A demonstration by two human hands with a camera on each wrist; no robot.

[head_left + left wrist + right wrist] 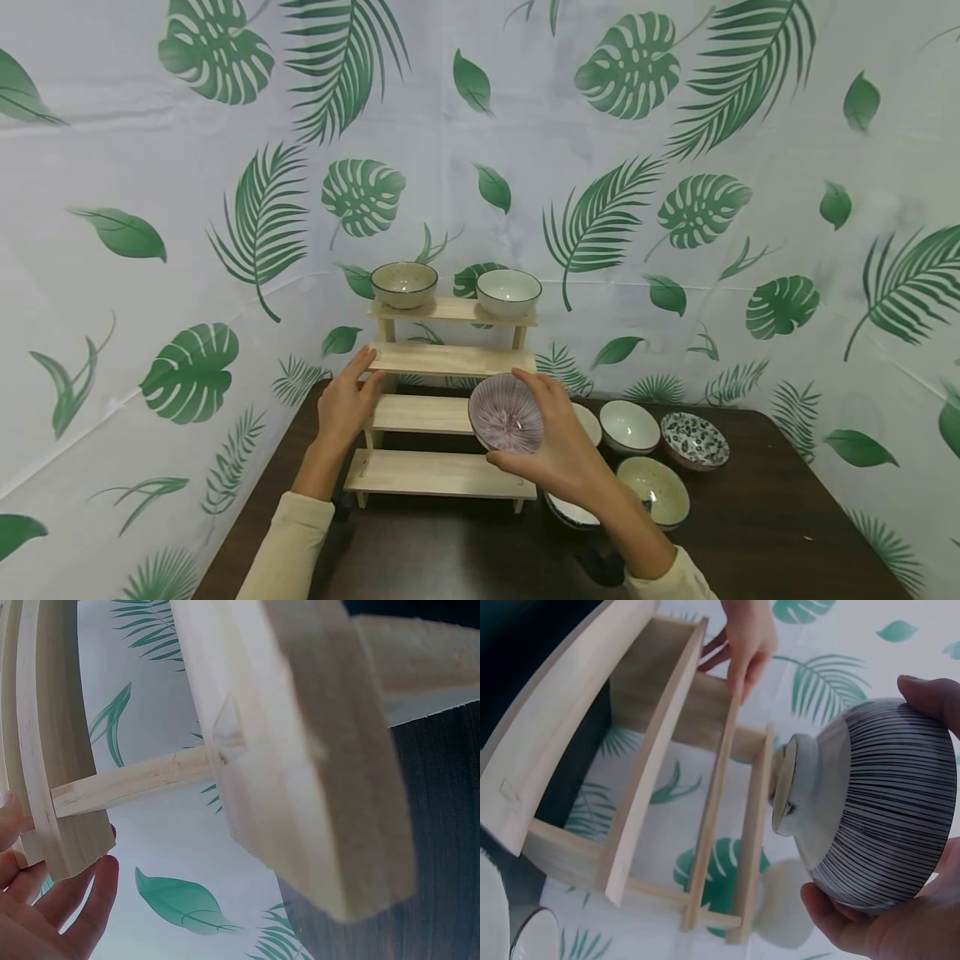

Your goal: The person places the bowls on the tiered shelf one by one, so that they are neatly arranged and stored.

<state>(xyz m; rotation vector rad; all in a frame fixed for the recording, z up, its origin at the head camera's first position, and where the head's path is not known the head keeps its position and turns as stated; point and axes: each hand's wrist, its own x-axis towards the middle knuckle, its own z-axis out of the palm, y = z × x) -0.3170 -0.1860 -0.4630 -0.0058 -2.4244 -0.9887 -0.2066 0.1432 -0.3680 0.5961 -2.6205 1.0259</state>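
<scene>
My right hand holds a bowl with thin dark radiating stripes by its rim, thumb on one side and fingers on the other. Its purplish inside faces me in the head view; the right wrist view shows the striped outside and the pale foot. The bowl is raised in front of the lower tiers of a four-tier pale wooden stand. My left hand grips the left end of the stand's second board from the top, its thumb and fingers on opposite sides of the wood.
A speckled beige bowl and a white dark-rimmed bowl stand on the top tier. Right of the stand, several bowls sit on the dark table, among them a white one, a floral one and a greenish-beige one.
</scene>
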